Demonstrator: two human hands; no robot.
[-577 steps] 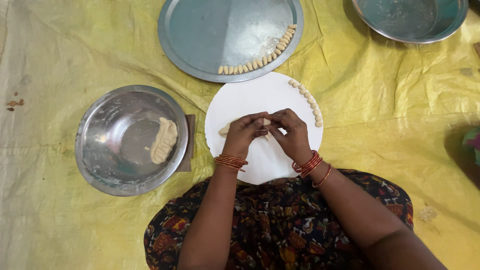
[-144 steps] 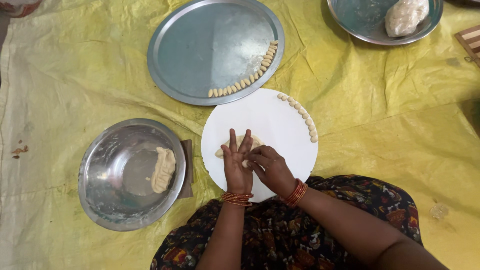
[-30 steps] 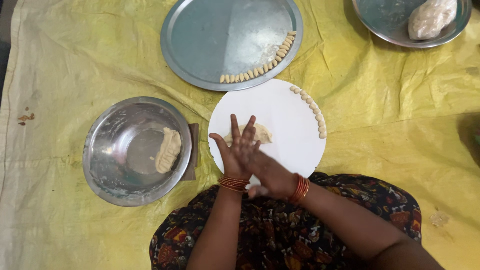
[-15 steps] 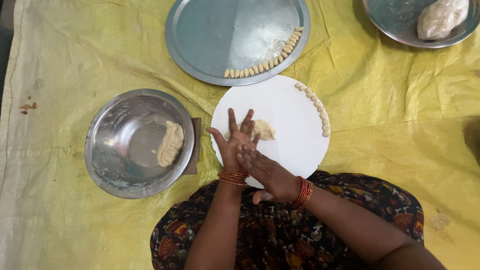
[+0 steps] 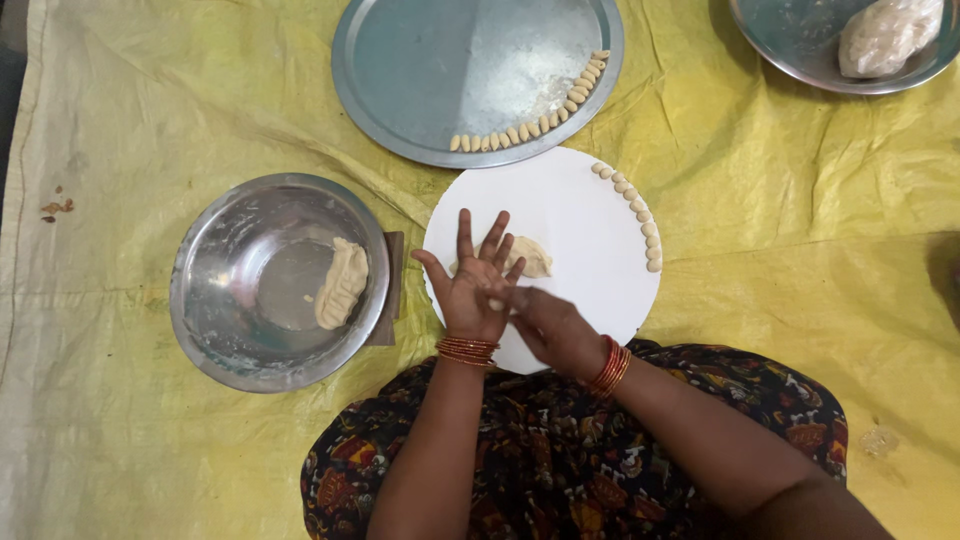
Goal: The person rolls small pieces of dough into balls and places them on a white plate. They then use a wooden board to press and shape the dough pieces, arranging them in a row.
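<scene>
Right now the left hand [image 5: 473, 285] is lying palm up with fingers spread over the white round board [image 5: 590, 290], while the right hand [image 5: 548, 325] is pressing a small bit of dough [image 5: 495, 303] against that palm; a dough lump [image 5: 530, 256] is sitting just beyond.

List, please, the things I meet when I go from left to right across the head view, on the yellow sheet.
Steel bowl with a dough strip → left hand → dough lump on the white round board → right hand → curved row of small dough pieces → bowl with a wrapped dough mass.
</scene>
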